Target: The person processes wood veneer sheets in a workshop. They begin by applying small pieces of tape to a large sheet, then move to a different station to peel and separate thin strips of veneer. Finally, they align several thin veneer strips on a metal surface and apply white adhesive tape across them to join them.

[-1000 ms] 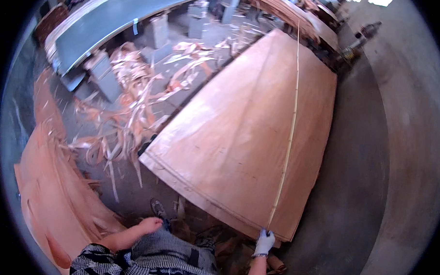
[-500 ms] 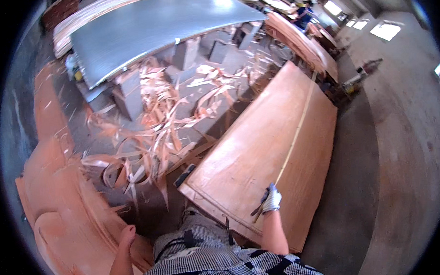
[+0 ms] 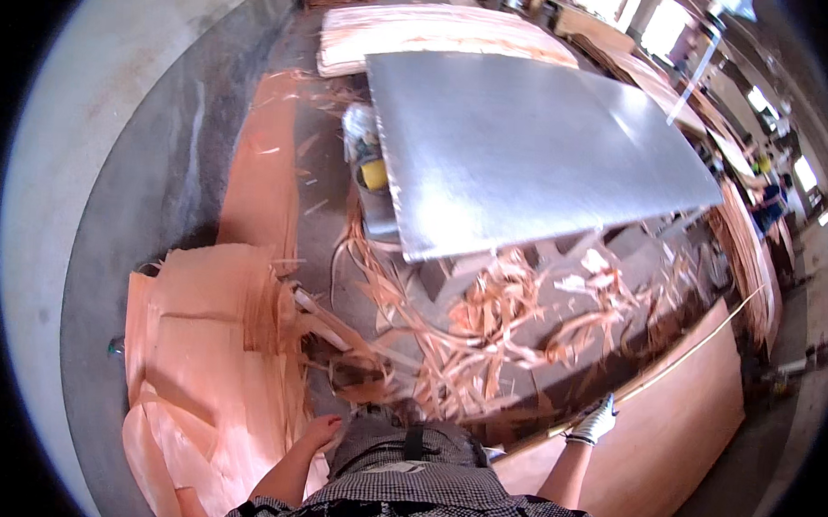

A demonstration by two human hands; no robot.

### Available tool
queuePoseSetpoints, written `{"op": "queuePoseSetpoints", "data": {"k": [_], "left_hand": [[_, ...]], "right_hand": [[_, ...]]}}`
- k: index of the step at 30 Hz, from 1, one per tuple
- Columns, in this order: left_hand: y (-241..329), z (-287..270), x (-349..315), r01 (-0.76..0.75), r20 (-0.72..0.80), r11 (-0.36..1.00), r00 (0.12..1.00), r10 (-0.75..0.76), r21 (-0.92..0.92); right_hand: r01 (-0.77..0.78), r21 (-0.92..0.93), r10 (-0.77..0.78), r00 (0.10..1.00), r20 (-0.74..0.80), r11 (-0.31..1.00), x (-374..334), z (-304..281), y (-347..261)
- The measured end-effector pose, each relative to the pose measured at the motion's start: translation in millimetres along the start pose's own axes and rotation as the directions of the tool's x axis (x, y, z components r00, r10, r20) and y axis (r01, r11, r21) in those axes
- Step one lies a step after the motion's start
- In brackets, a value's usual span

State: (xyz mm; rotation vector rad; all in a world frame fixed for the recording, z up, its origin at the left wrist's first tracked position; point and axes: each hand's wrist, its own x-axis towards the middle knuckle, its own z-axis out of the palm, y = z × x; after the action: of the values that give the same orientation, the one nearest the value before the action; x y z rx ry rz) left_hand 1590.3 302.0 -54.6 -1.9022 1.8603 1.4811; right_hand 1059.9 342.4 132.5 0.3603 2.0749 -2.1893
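Near right, our white-gloved right hand point(image 3: 594, 420) clamps its fingers on a long, thin yellow strip point(image 3: 706, 338); our bare left hand's point(image 3: 320, 431) fingers, we cannot tell.

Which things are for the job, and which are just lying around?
Seems part of the job:
gloved right hand
long thin strip near it
big wooden sheet below

Seems just lying about:
curly wood scraps on the floor
yellow thing beside the grey board
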Motion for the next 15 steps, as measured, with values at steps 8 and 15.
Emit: {"op": "queuePoseSetpoints", "data": {"k": [8,15], "left_hand": [[-62.8,-133.8,141.7,-0.056,-0.155,0.998,0.986,0.06,0.032],[-31.2,-353.7,292.4,-0.07,-0.345,0.969,0.939,-0.016,-0.236]], "right_hand": [[-0.031,0.127,-0.012,0.946,0.325,0.991,-42.7,294.4,30.7],[-0.033,-0.038,0.044,0.938,0.344,0.999,-140.5,498.6,81.7]]}}
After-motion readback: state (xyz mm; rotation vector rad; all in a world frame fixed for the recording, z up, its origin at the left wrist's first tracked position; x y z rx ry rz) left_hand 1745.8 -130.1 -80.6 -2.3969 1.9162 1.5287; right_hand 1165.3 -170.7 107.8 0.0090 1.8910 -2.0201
